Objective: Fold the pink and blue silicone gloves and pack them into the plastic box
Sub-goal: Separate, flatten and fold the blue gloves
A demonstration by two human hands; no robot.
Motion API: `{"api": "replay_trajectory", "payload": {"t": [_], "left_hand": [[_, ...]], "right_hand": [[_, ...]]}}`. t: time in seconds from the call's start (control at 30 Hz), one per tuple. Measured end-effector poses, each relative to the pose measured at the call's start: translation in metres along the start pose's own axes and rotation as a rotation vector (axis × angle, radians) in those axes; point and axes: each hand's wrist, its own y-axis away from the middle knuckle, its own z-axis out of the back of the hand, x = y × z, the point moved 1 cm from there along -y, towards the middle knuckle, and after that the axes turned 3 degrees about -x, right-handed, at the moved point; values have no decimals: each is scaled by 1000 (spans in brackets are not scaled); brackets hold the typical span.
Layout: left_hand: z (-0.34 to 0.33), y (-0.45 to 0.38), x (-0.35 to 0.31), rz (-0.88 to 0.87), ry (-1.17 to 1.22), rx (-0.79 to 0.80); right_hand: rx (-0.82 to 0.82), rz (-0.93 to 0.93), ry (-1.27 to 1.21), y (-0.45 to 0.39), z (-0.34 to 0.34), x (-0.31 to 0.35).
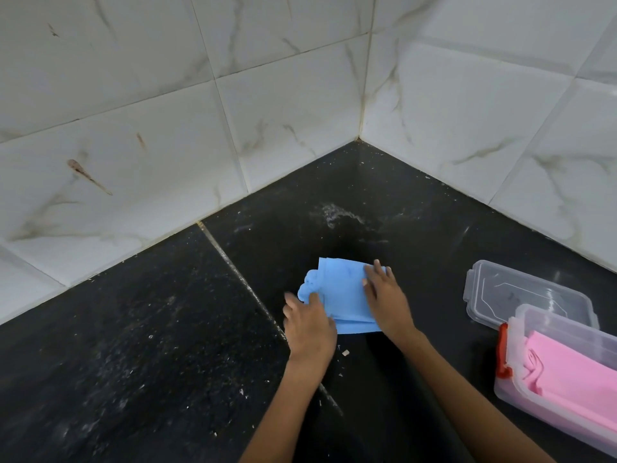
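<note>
Blue silicone gloves (pixel 340 292): folded into a rough rectangle, lying flat on the black stone table (pixel 167 345) near the tiled corner, left of the box. Finger ends bunch out at the left edge; layered edges show at the near side. Judged light, soft and limp, likely to spring open if released, and probably somewhat tacky against the stone rather than slippery. Not fragile.

Left hand (pixel 309 324): fingers spread, pressing down on the near left corner of the fold, beside the bunched finger ends. Flat grip, nothing pinched that can be seen.

Right hand (pixel 387 295): palm and extended fingers laid flat across the right side of the fold, holding the layers down. Open and pressing, not closed round anything.

Plastic box (pixel 521 389): clear, with a red latch (pixel 501 354) at its near end, standing at the right edge of view, well apart from the blue fold.

Pink silicone gloves (pixel 574 372): already inside the box, folded, filling much of the floor.

Lid (pixel 521 295): clear, lying on the table just behind the box.

Handling note: best taken by pinching all layers together along the near folded edge, thumb under and fingers over, with the other hand keeping the finger ends tucked in. Lifting by a single layer would probably undo the fold. Blue pair would go on top of the pink.
</note>
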Motion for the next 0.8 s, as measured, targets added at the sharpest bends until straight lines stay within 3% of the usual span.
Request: {"api": "replay_trajectory", "payload": {"t": [0.1, 0.2, 0.4, 0.53, 0.67, 0.8], "left_hand": [[0, -21, -4, -246, -120, -109], [-13, -41, -10, -474, -183, -59], [-48, -46, 6, -400, -220, -30], [-44, -43, 14, -362, -156, -64], [-24, -43, 24, -230, 107, -85], [-3, -52, 29, -124, 438, 49]], "right_hand": [[22, 55, 196, 5, -17, 6], [-8, 58, 263, 7, -21, 9], [-15, 126, 236, 12, -18, 5], [3, 10, 104, 23, -9, 1], [18, -56, 67, 31, 6, -3], [2, -152, -70, 25, 21, -7]]}}
